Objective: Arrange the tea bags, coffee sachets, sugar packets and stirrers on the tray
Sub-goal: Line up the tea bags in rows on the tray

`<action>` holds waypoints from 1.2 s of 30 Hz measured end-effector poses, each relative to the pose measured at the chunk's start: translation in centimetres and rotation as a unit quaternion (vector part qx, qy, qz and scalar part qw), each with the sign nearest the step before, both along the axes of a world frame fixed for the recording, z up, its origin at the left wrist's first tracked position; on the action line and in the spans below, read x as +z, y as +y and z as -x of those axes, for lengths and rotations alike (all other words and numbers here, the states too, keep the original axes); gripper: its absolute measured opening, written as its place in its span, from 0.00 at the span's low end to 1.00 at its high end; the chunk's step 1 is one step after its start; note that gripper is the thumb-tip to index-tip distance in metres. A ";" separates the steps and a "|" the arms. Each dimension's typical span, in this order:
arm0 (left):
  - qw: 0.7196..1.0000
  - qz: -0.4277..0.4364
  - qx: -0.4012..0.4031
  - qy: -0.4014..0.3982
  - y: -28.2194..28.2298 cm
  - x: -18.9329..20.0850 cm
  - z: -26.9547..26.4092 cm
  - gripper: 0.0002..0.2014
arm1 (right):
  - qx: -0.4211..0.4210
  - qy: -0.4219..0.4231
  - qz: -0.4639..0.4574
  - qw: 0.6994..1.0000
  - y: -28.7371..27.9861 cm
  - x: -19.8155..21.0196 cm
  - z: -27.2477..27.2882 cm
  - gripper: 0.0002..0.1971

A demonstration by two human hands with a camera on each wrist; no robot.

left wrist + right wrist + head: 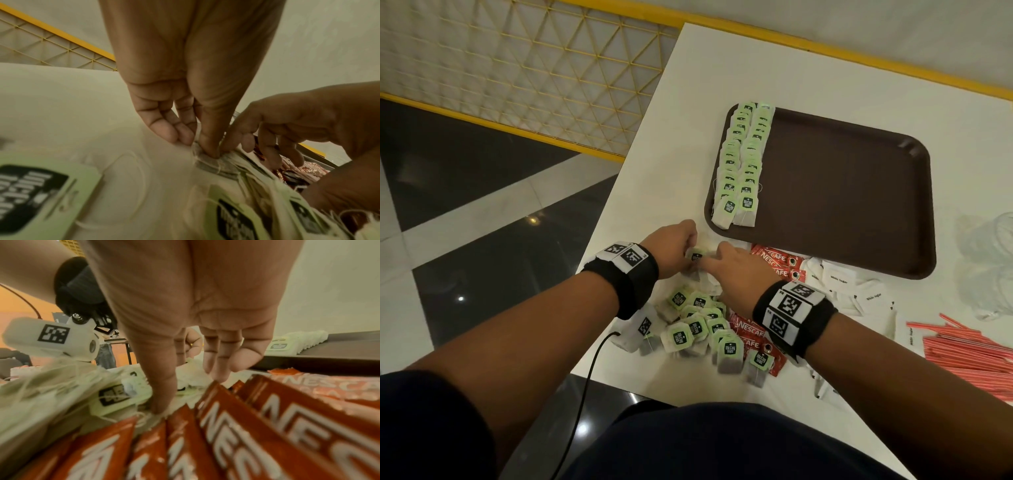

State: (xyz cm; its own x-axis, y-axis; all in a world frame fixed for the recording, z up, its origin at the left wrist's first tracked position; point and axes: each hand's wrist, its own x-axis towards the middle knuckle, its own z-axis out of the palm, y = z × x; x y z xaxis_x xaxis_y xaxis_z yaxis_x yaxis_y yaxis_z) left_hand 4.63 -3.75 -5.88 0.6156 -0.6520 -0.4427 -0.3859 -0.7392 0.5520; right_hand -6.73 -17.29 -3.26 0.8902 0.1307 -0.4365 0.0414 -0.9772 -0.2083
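Note:
A brown tray (842,205) lies on the white table, with two overlapping rows of green-tagged tea bags (739,164) along its left side. Just in front of the tray's near left corner, my left hand (686,248) pinches one tea bag (697,255) between thumb and fingers (207,146). My right hand (714,257) pinches the same tea bag (207,164) from the other side, its thumb (160,402) pressing down. A heap of loose tea bags (695,329) lies under both wrists. Red coffee sachets (777,263), white sugar packets (839,277) and red stirrers (969,346) lie to the right.
The table's left edge (619,205) drops to a tiled floor, with a yellow mesh railing (534,85) beyond. Clear plastic wrapping (986,267) lies right of the tray. A black cable (592,370) hangs off the near edge. Most of the tray's floor is bare.

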 end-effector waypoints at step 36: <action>0.829 0.261 0.222 0.442 -3.4 5.8 0.5 0.13 | -0.219 -0.070 -0.316 0.920 -5.9 4.5 -3.0 0.06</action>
State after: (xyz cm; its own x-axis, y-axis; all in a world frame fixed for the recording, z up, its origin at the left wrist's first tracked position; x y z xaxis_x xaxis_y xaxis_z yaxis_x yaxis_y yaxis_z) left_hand 4.12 -7.12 -0.05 0.4320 -0.6921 -0.5783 0.5861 -0.2719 0.7632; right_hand -3.70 -23.23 1.25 0.9596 -0.0658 -0.2734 -0.2581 -0.5919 -0.7636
